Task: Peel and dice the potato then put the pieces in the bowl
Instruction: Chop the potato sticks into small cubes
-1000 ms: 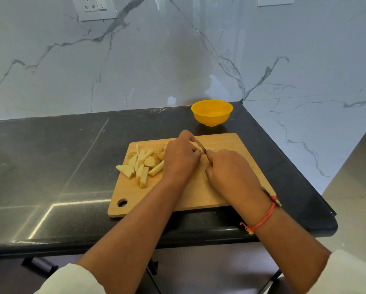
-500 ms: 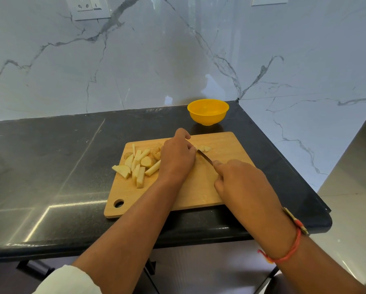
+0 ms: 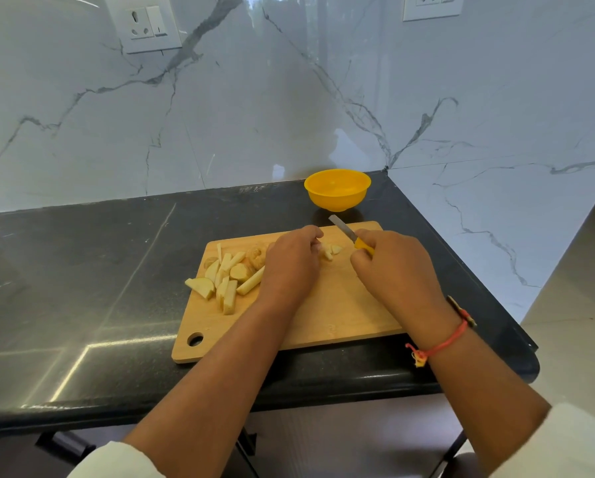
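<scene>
Right hand (image 3: 389,267): fingers clamped on the small yellow-handled knife (image 3: 345,232), blade raised just beyond the fingertips of the left hand (image 3: 291,267). These are curled and pin pale cut potato pieces (image 3: 331,250) to the wooden cutting board (image 3: 341,305). Risk: the blade, descending so near, may nick them.

A black counter (image 3: 82,270) carried a wooden board (image 3: 341,305), lying under the fingers (image 3: 311,232), and a yellow bowl (image 3: 337,191), standing just beyond the fingertips, near the board's far edge.
</scene>
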### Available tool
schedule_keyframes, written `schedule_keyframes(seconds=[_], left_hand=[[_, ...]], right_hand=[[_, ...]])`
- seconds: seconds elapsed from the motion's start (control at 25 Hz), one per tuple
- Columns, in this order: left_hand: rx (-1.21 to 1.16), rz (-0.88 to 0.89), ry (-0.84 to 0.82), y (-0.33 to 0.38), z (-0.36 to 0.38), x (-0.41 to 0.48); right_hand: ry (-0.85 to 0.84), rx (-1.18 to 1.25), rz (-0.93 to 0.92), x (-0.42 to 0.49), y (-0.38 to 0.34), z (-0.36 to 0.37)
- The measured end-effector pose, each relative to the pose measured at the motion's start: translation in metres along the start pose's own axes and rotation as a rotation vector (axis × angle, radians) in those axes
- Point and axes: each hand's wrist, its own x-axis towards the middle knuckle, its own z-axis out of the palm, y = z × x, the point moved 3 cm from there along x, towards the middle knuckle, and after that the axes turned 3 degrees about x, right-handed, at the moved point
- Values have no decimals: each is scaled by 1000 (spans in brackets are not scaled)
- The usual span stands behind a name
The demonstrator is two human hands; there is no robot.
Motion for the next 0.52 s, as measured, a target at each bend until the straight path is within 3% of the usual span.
schedule_keyframes(seconds=[0.36,0.52], left_hand=[[239,213,-339,14,8,17],[130,132,-446,12,6,36]], right_hand=[[40,233,138,4,30,9],[27,271,141,3,32,11]])
